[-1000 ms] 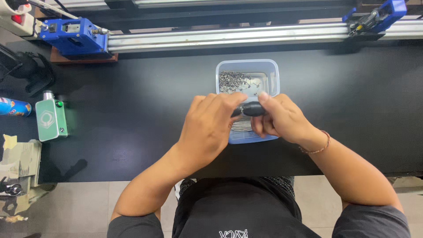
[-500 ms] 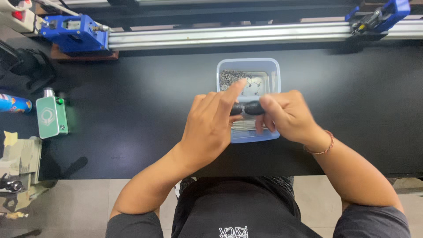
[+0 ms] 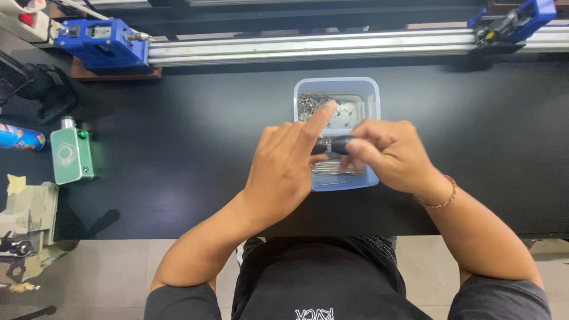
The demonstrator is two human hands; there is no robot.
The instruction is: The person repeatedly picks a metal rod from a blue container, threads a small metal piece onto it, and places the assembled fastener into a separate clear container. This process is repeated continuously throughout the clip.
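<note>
Far left edge: a blue can (image 3: 21,137) lying on its side, and just right of it a green box (image 3: 72,156) with a silver cap, both on the black table (image 3: 178,148). Near left, off the table, scraps of tape and paper (image 3: 26,204) in a pile (details too small to tell). Far left, a blue clamp block (image 3: 104,42) sits at the end of a long metal rail (image 3: 308,48) that runs across the far side of the table to a second blue clamp (image 3: 524,16) at far right.

Middle: left hand (image 3: 284,172) comes in from near, palm down, index finger stretched out toward the far side, its tip over the left part of the clear plastic tub (image 3: 372,95). Its thumb seems to press the left end of a small black cylinder (image 3: 331,144); the other fingers are loosely curled, so it touches the piece rather than wrapping it. The tub stands on the table just beyond both hands, with a heap of small grey metal bits (image 3: 311,104) in its far left corner and thin metal pins (image 3: 333,167) in the near part.

Right of that: right hand (image 3: 391,157) is closed around the right end of the black cylinder, fingers pinching it, held over the middle of the tub (not resting in it, as far as shows). A thin red bracelet (image 3: 441,195) on the right wrist.
</note>
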